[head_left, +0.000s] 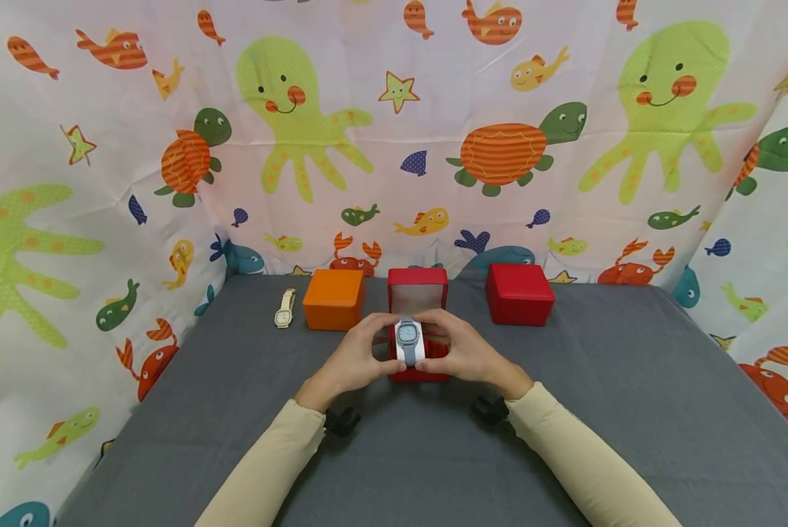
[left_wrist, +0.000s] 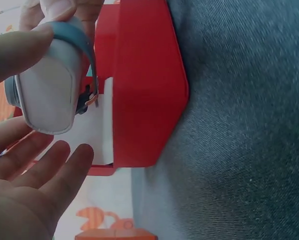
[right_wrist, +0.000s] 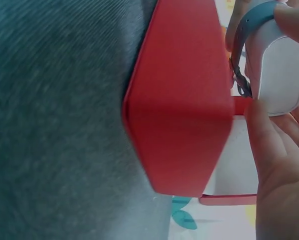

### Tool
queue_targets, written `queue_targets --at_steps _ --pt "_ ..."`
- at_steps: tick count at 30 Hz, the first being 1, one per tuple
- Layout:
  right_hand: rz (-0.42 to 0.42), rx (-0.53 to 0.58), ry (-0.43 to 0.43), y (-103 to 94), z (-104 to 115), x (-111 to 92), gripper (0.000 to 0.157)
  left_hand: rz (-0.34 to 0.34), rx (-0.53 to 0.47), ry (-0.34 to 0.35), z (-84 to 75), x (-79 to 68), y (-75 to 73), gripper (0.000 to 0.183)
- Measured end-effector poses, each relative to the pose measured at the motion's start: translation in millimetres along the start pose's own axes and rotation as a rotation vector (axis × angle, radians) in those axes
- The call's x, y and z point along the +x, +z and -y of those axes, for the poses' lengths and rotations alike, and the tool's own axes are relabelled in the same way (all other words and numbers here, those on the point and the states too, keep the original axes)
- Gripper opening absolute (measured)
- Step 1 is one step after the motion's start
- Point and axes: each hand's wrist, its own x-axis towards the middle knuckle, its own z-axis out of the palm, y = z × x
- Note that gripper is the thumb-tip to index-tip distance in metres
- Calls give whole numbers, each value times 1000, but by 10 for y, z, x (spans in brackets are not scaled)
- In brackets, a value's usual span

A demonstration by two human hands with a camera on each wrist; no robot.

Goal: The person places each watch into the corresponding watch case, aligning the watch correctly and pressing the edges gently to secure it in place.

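A watch (head_left: 407, 334) with a blue-grey strap is wrapped around a white cushion (left_wrist: 45, 92). My left hand (head_left: 356, 353) grips the cushion from its left side, thumb near the lower end of the strap. From the right, my right hand (head_left: 461, 350) pinches the same cushion, its thumb also at the lower end. Both hands hold the watch over an opened red box (head_left: 417, 376), whose lid stands raised behind with a pale lining. In the left wrist view the strap's loose loop and dark buckle (left_wrist: 84, 100) hang beside the cushion, over the box's opening.
An orange box (head_left: 334, 300) stands behind and left of the hands, with a pale gold watch (head_left: 284, 309) lying beside it. A closed red box (head_left: 520, 294) is at the back right. A patterned curtain (head_left: 387, 146) rises behind the grey tabletop (head_left: 426, 468).
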Motion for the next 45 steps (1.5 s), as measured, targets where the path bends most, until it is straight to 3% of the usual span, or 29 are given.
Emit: queue_targets --at_steps 3,8,14,21,32,45 --pt "2 -20 8 -2 -199 15 68 10 33 -3 48 45 22 68" --pt "-1 -41 16 -14 -262 20 68 25 86 12 99 117 58 66" --pt "-12 -145 47 -18 -325 22 67 49 143 -1 141 168 93 66" --pt "-15 -226 90 -35 -351 28 65 64 134 -27 156 206 122 64" --pt "15 -246 145 -56 -347 10 67 110 139 -43 189 233 189 63" --pt "51 -377 170 -49 -325 18 66 128 195 -13 226 255 220 63"
